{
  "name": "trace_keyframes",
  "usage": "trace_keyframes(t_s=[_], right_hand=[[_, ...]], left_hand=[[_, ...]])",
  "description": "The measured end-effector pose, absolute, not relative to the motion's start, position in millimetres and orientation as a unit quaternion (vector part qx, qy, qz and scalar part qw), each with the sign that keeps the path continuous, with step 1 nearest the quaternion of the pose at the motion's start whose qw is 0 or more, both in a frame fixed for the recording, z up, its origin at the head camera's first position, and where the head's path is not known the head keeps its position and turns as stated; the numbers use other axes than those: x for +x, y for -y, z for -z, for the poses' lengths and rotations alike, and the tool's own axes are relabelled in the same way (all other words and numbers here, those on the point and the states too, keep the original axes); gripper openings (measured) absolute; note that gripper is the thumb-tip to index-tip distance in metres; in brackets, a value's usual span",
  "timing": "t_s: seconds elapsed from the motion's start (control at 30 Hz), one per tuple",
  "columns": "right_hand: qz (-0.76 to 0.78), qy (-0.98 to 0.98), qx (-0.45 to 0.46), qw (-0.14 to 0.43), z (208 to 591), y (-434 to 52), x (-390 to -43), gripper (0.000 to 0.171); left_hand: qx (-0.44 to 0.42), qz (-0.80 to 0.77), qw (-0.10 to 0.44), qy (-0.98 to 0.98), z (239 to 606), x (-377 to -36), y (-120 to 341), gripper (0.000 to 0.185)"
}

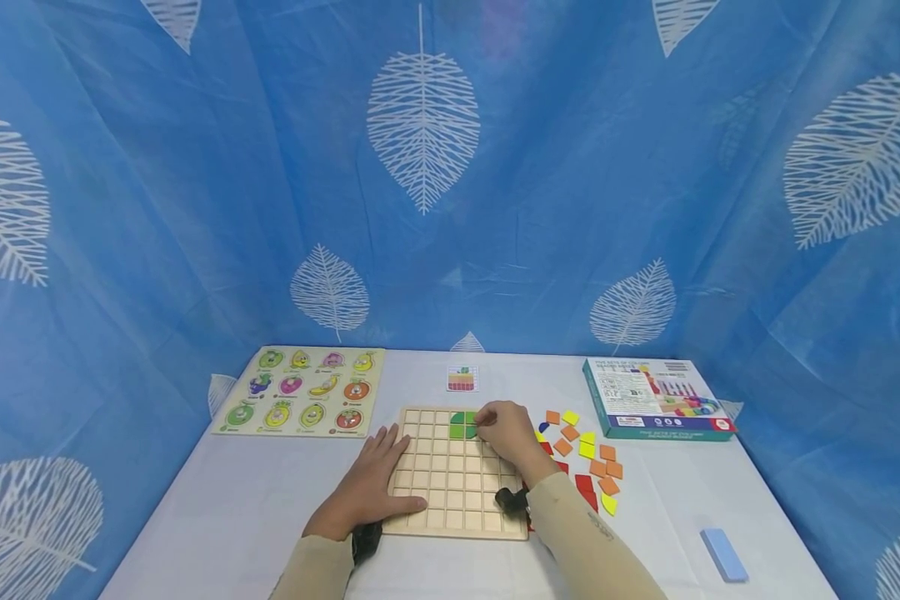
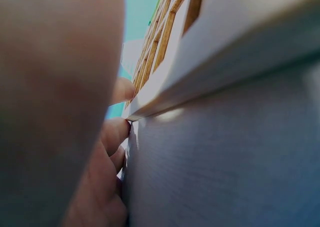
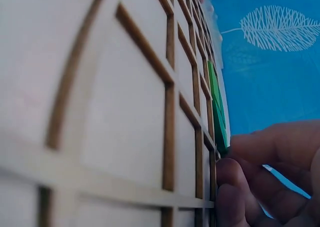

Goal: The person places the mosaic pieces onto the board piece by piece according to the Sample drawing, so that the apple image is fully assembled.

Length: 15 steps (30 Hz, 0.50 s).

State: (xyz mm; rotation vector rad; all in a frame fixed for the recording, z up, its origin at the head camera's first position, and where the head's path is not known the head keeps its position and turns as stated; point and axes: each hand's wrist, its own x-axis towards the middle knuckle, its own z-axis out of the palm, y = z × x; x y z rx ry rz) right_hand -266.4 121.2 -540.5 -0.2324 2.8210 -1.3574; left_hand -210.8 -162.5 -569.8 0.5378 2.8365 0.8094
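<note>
At the far left of the white table (image 1: pixel 210 500), a fruit board (image 1: pixel 312 408) lies flat, its pictures set in rows. Next comes the left hand (image 1: pixel 375 482), fingers extended and grasping nothing; it rests along the left edge of the grid (image 1: pixel 456 481), with the thumb over the near left corner. The grid lies flat in front of the person. A small card (image 1: pixel 462 379) lies just beyond it. Green tiles (image 1: pixel 457 432) sit together in cells at the grid's far edge, right of its middle. The right hand (image 1: pixel 507 429) is over the far right corner, fingers bent and tips against the green tiles; whether it pinches one, I cannot tell. Right of the grid are scattered red tiles (image 1: pixel 585 484), some partly hidden by the right sleeve (image 1: pixel 581 529), a blue tile (image 1: pixel 543 427), yellow tiles (image 1: pixel 587 450) and orange tiles (image 1: pixel 597 468). Farther right are a flat box (image 1: pixel 656 398) and, nearer the person, a pale blue block (image 1: pixel 724 555).
</note>
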Motion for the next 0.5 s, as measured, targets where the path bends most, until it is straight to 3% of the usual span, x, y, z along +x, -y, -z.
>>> trace_keyframes(t_s=[0.5], right_hand=[[0.433, -0.9, -0.053, -0.01, 542.9, -123.2, -260.9, 0.011]], left_hand=[[0.175, -0.272, 0.071, -0.943, 570.8, -210.9, 161.8, 0.12]])
